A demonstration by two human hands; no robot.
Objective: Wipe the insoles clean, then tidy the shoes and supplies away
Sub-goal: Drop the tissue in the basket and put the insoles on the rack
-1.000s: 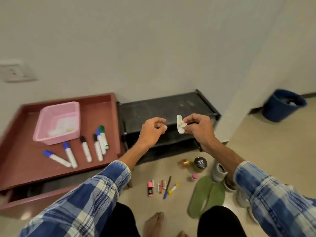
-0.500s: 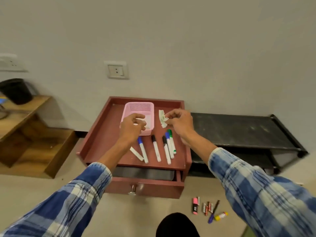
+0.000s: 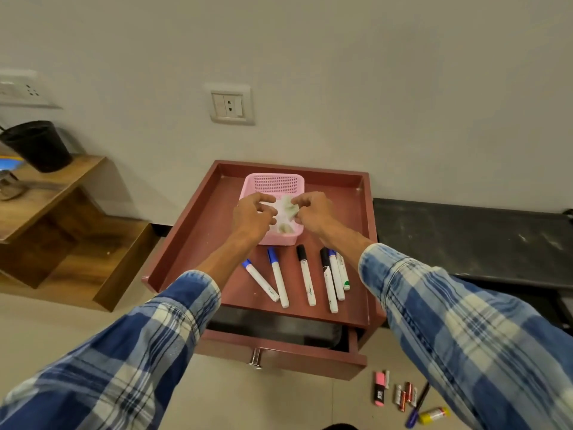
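We pinch the soiled wipe (image 3: 288, 206) in our right hand (image 3: 313, 214) above the pink basket (image 3: 276, 183) at the far side of the counter (image 3: 198, 243), with our left hand (image 3: 252, 217) curled beside it (we cannot tell whether it grips anything); an off-centre release risks dropping the wipe among the near markers (image 3: 305, 279).

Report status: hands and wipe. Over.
Right hand pinches wipe over pink basket. Left hand curled, apparently empty. Markers in front of basket, not blocking.
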